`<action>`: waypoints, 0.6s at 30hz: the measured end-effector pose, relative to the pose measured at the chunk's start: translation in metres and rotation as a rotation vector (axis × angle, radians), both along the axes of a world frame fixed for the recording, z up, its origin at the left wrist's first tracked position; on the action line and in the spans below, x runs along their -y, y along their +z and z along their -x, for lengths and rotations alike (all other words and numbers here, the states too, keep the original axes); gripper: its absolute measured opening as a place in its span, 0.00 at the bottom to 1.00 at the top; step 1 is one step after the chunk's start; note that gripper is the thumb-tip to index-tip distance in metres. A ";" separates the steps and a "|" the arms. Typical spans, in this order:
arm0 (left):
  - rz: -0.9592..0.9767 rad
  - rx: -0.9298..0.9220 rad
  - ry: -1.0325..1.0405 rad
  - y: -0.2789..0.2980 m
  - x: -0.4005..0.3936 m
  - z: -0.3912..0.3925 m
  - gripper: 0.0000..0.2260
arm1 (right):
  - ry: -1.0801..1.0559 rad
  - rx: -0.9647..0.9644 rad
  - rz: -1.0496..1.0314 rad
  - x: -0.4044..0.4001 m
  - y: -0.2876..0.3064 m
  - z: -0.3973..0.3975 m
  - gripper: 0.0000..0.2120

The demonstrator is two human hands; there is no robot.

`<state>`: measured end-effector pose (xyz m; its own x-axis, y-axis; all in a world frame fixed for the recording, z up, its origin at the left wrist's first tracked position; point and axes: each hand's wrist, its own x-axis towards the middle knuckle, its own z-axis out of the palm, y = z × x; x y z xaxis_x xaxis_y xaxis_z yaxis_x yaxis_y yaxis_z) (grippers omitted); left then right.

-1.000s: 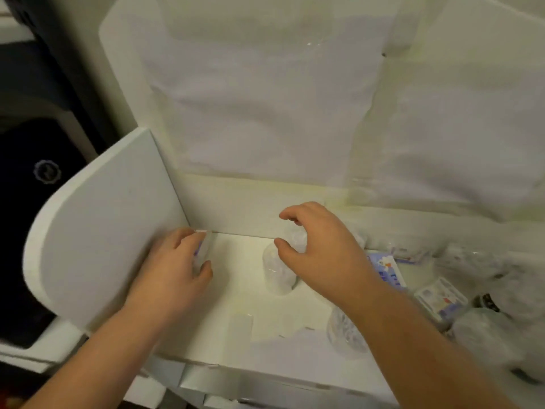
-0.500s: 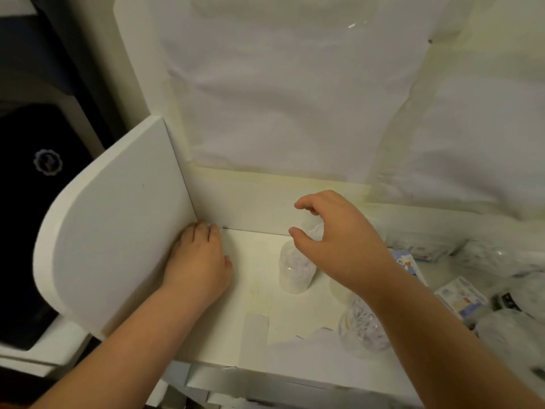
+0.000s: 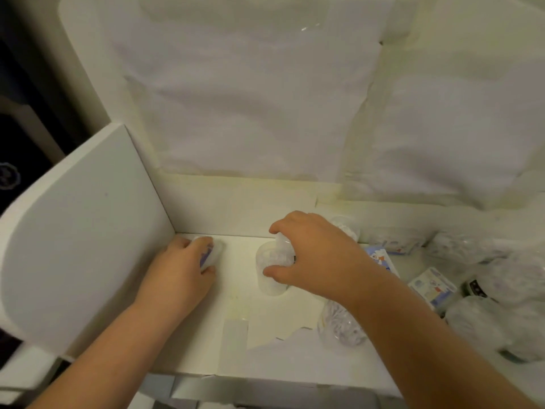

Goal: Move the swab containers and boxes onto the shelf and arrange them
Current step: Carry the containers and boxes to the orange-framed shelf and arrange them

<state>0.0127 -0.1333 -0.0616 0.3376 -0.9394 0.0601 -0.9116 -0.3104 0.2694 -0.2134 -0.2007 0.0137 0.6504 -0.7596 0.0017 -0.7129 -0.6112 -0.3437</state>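
Arranging in progress, read left to right. The left hand (image 3: 180, 273) presses a small clear container (image 3: 211, 252) into the far corner of the shelf (image 3: 236, 343), where the white side panel (image 3: 88, 240) meets the back wall; its fingers curl over the container and the thumb closes under it, so the item sits pinched at the fingertips. Just right of that grip, across a bare strip of shelf, the right hand (image 3: 312, 258) grips a clear swab cup (image 3: 269, 276) from above, thumb on the near side, fingers wrapped over the top. The cup stands upright on the shelf. Below the right wrist another clear swab container (image 3: 339, 326) stands near the front edge. Further right, past the forearm, lie printed boxes (image 3: 433, 287) and several wrapped packs (image 3: 507, 278), unsorted and partly blurred. By the look of it, the task is at an early stage: two containers are being set in place, one waits, and the boxes and packs to the right remain to be arranged.
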 end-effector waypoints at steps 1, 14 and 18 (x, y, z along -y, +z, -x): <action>0.025 -0.031 -0.003 0.002 -0.002 0.001 0.22 | 0.024 -0.036 0.019 -0.001 0.001 -0.001 0.32; 0.281 -0.236 -0.001 0.038 -0.023 0.027 0.23 | 0.086 -0.162 0.069 -0.005 -0.004 -0.010 0.23; 0.415 -0.280 -0.032 0.056 -0.025 0.036 0.23 | -0.043 0.138 -0.129 -0.009 0.015 0.008 0.28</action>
